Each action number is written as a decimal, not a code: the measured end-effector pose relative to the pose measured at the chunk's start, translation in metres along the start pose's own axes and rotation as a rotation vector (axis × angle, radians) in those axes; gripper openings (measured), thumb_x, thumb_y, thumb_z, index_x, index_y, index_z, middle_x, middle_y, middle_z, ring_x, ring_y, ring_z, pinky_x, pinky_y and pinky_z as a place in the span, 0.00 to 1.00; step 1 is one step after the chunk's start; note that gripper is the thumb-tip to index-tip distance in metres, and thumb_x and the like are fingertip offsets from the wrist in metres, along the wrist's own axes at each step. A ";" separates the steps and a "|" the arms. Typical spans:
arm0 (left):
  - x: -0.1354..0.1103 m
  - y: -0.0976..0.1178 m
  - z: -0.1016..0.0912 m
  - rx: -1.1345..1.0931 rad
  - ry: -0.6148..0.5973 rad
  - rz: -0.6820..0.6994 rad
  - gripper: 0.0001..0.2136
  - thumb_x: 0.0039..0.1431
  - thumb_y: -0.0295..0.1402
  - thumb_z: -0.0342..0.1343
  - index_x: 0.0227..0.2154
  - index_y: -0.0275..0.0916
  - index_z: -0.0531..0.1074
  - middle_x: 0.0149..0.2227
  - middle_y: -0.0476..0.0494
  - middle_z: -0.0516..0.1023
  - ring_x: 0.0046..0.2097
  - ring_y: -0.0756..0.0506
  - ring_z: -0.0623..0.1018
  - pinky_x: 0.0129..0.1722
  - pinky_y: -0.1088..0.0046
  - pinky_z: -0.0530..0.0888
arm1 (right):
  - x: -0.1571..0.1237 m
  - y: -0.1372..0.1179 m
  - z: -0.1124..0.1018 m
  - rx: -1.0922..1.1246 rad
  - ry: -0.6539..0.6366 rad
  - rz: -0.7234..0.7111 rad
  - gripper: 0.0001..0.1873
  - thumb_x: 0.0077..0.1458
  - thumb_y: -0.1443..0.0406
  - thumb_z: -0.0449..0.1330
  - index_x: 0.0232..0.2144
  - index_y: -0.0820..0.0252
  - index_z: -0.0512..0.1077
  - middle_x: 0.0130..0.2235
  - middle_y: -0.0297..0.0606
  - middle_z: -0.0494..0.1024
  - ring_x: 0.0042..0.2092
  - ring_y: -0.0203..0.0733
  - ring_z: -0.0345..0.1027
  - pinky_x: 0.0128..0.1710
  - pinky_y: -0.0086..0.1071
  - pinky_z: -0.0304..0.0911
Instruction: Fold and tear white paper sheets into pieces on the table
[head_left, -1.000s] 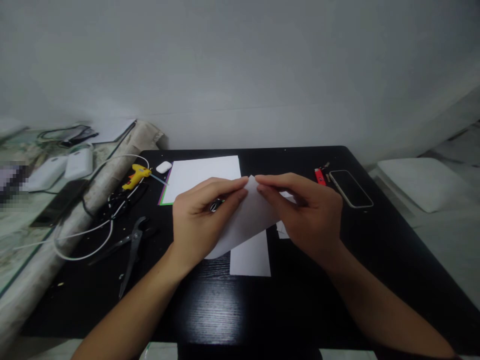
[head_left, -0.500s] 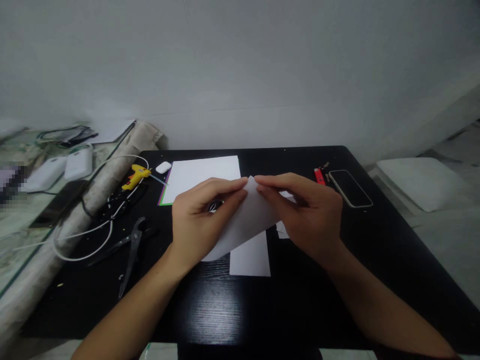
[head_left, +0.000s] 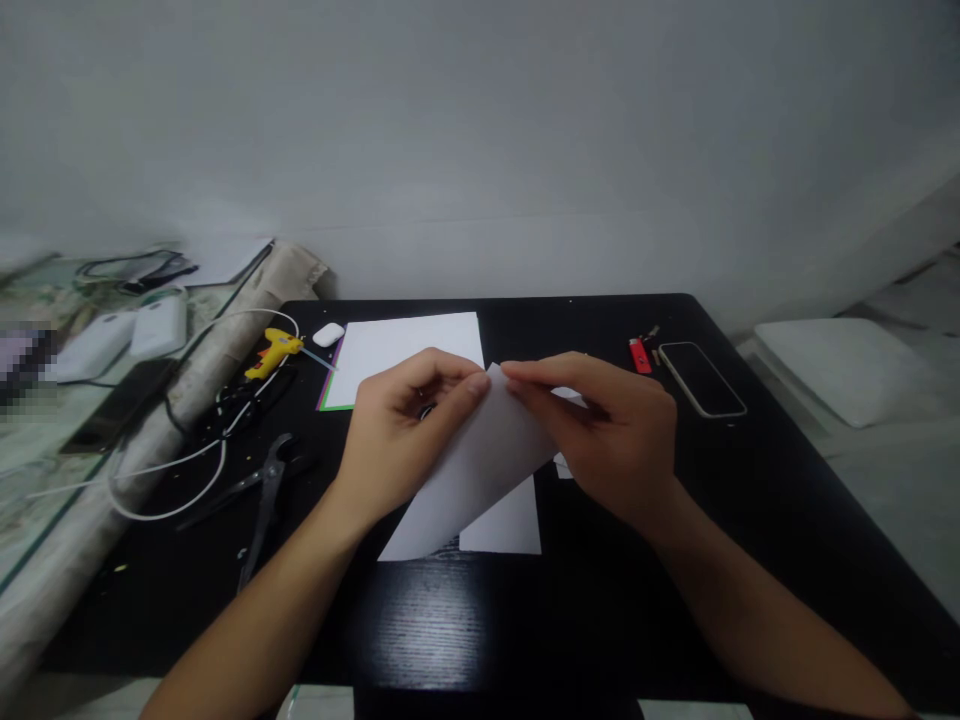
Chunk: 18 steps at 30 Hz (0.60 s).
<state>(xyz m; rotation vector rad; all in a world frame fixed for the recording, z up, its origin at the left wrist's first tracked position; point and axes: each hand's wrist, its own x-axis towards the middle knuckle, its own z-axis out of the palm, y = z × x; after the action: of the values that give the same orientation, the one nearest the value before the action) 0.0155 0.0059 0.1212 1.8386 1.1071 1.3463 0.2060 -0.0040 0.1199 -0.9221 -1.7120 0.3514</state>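
A white sheet of paper [head_left: 480, 460] hangs slanted between my hands above the black table. My left hand [head_left: 412, 420] pinches its upper edge near the top corner, thumb in front. Close beside it, my right hand [head_left: 611, 425] grips the same corner between thumb and fingers. Under the held sheet lies a white paper strip [head_left: 506, 525], partly covered. Small white paper pieces [head_left: 562, 468] show in part behind my right hand. Beyond my left hand is a stack of paper [head_left: 409, 345] with purple and green edges at its left side.
To the left lie pliers [head_left: 271, 480], a yellow glue gun [head_left: 276, 350], a looped white cable [head_left: 169, 518] and a white mouse-like object [head_left: 328, 334]. A long wrapped roll [head_left: 142, 460] borders the table's left side. A red lighter [head_left: 639, 355] and a phone [head_left: 703, 379] lie at right.
The held sheet has swung, its lower left corner now further down and left, covering more of the strip. Both hands have shifted slightly, still pinching the top corner.
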 end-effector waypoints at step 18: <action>0.008 -0.008 -0.013 -0.453 -0.275 -0.225 0.08 0.56 0.32 0.69 0.39 0.41 0.82 0.29 0.48 0.80 0.28 0.51 0.78 0.27 0.79 0.75 | 0.006 0.002 -0.013 0.246 -0.211 0.115 0.06 0.58 0.65 0.69 0.39 0.49 0.83 0.36 0.31 0.85 0.37 0.40 0.80 0.39 0.34 0.77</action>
<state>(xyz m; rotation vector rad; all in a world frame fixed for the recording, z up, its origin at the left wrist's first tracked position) 0.0018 0.0163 0.1218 1.4640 0.7625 1.0678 0.2183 -0.0016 0.1275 -0.8253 -1.7615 0.7412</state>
